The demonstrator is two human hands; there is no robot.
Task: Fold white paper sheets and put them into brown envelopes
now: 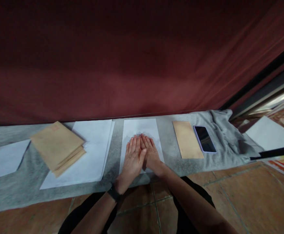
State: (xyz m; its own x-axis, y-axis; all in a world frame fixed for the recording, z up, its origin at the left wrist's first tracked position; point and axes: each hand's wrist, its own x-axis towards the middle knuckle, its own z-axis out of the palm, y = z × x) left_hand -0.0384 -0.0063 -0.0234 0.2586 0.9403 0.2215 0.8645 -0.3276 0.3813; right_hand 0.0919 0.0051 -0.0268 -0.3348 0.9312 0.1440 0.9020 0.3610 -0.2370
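A white sheet of paper (142,130) lies on a grey cloth (166,139) straight ahead of me. Both hands rest flat on it, side by side, fingers stretched forward. My left hand (132,158) lies palm down with a dark band at the wrist. My right hand (151,152) lies next to it, the fingertips of both touching near the sheet's middle. Neither hand holds anything.
To the left lies a stack of white sheets (90,152) with brown envelopes (57,146) on top, and another white sheet (2,161) further left. To the right lie a single brown envelope (187,139) and a phone (204,139). A dark red curtain (132,65) hangs behind. Tiled floor lies below.
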